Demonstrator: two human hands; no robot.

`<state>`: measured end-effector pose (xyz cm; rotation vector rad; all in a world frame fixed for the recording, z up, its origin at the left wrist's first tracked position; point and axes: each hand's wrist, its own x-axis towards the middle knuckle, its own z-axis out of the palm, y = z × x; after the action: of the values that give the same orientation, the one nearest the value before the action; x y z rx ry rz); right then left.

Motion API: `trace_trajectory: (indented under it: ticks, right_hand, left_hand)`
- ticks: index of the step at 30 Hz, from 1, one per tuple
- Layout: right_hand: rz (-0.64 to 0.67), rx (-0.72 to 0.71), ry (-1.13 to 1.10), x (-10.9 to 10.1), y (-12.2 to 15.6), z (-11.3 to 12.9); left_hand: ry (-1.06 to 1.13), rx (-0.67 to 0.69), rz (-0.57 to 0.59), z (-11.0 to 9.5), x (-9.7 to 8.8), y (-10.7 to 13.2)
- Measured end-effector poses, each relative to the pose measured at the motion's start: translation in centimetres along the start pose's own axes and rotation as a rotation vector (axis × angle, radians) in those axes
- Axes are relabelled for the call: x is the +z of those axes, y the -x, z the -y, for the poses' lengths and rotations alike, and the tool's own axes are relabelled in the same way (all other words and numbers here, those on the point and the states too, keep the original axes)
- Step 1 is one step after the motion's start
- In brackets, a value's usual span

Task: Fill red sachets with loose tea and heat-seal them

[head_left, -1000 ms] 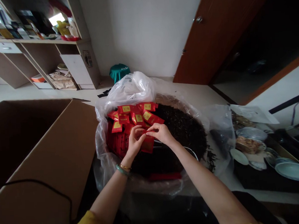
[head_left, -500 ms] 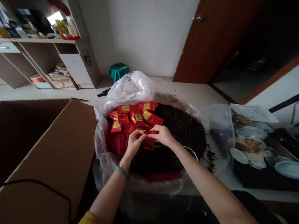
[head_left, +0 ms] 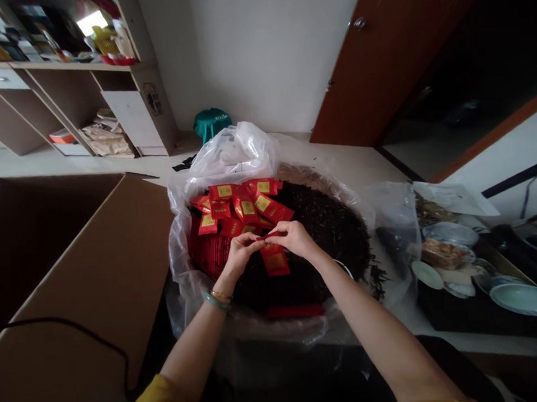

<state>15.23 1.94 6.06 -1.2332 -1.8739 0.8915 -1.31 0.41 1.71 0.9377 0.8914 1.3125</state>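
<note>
In the head view, our left hand [head_left: 239, 252] and right hand [head_left: 297, 239] pinch the top edge of 1 red sachet [head_left: 276, 262] over dark dried leaves [head_left: 328, 221]. More of its front shows than 0.5 s ago, so our work seems centred on that edge.
</note>
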Motion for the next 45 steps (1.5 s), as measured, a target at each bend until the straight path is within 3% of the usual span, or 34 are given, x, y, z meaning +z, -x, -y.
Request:
trace_trajectory:
  ticks: [5,9,11,17,23,26,30,34,41,45]
  right_hand:
    - [-0.059,0.052,-0.031,0.5,0.0,0.3]
    - [-0.092,0.11,-0.112,1.4,0.1,0.5]
    - [-0.121,0.114,-0.136,1.7,0.0,0.5]
    - [-0.133,0.107,-0.04,0.3,0.4,-1.7]
    - [0.171,0.044,0.745,-0.3,3.8,-4.1]
    - [0.169,0.027,0.979,0.6,5.0,-4.2]
    - [0.093,-0.117,1.047,1.6,5.9,-4.4]
    - [0.118,-0.225,1.062,1.8,6.6,-5.0]
    - [0.059,-0.151,1.075,2.1,5.9,-4.6]
    - [0.198,-0.036,1.1,2.2,5.2,-4.0]
  left_hand:
    - [0.054,-0.017,0.049,-0.1,0.2,0.3]
    - [0.084,-0.206,0.257,-0.5,0.5,0.8]
    - [0.074,-0.286,0.298,-0.6,0.5,1.0]
    - [0.121,-0.3,0.178,-0.5,0.4,0.8]
    - [0.143,-0.272,0.147,-0.5,0.2,0.6]
    - [0.148,-0.263,0.135,-0.4,0.1,0.6]
    - [0.174,-0.237,0.1,-0.3,0.0,0.6]
    - [0.173,-0.208,0.061,-0.4,0.2,0.6]
    - [0.156,-0.203,0.121,-0.7,0.3,0.8]
    - [0.136,-0.197,0.13,-0.7,0.4,0.8]
